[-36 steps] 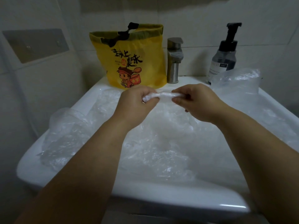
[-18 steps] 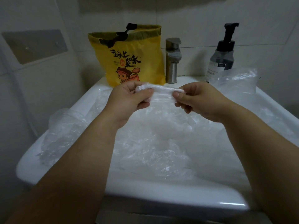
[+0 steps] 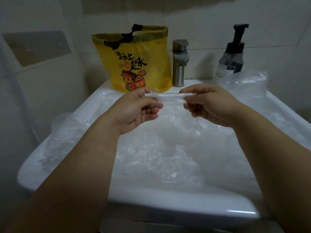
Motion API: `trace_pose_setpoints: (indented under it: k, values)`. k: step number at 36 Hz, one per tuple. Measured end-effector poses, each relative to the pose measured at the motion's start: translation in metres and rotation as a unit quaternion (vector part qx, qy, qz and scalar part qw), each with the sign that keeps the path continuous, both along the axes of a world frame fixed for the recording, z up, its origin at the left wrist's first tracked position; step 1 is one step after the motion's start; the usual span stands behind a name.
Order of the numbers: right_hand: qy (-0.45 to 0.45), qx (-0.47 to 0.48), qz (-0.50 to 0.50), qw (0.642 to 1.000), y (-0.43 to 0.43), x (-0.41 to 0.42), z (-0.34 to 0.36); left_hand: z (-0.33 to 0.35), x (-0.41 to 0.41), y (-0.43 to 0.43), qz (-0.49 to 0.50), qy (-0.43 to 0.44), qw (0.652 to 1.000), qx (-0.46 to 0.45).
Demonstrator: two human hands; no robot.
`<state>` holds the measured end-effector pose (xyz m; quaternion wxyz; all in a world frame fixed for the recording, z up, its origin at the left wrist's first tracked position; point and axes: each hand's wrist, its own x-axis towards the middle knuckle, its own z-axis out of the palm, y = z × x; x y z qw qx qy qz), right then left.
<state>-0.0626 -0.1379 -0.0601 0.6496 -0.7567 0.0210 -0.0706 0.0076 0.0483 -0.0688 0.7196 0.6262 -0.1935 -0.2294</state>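
As it is seen from the head, the clear plastic bag (image 3: 170, 97) is held up over the white sink (image 3: 168, 205) | one end is pinched by the left hand (image 3: 134, 109) | the other end is pinched by the right hand (image 3: 212, 106)

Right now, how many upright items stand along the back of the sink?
3. A yellow bag stands back left, the metal faucet beside it in the middle, a pump bottle back right, its base behind crumpled clear plastic. Smaller items could be hidden behind the bag.
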Motion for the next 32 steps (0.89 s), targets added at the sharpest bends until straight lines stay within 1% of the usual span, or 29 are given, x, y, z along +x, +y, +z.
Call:
trace_pose_setpoints:
  k: [5, 10, 13, 16, 21, 23, 26, 30, 32]
  values:
    - [-0.019, 0.037, -0.003, 0.999, 0.001, -0.001, 0.003, 0.002, 0.001, 0.0, -0.007, 0.054, 0.996, -0.076]
    - [-0.027, 0.044, 0.013, 0.999, 0.0, -0.002, 0.004, 0.004, 0.0, 0.002, -0.006, 0.083, 0.99, -0.111]
    - [-0.026, 0.025, 0.026, 0.999, 0.0, -0.002, 0.002, 0.003, -0.001, 0.0, 0.015, 0.042, 0.997, -0.067]
    - [-0.027, -0.047, 0.0, 0.999, 0.0, -0.001, -0.001, -0.002, 0.0, -0.004, 0.045, -0.02, 0.999, -0.006]
    - [0.004, -0.094, -0.025, 0.995, -0.004, 0.003, -0.005, -0.01, 0.005, -0.003, 0.075, -0.086, 0.992, 0.044]
    - [0.019, -0.132, -0.031, 0.991, -0.004, 0.003, -0.006, -0.012, 0.004, -0.004, 0.08, -0.122, 0.987, 0.068]
    - [0.029, -0.169, -0.04, 0.984, -0.002, 0.004, -0.006, -0.012, 0.005, -0.003, 0.09, -0.126, 0.986, 0.055]
    - [0.027, -0.181, -0.032, 0.983, 0.003, 0.001, -0.004, -0.009, 0.007, -0.004, 0.104, -0.103, 0.989, 0.006]
    - [0.019, -0.175, -0.028, 0.984, 0.007, 0.001, -0.004, -0.008, 0.006, -0.006, 0.129, -0.089, 0.987, -0.031]
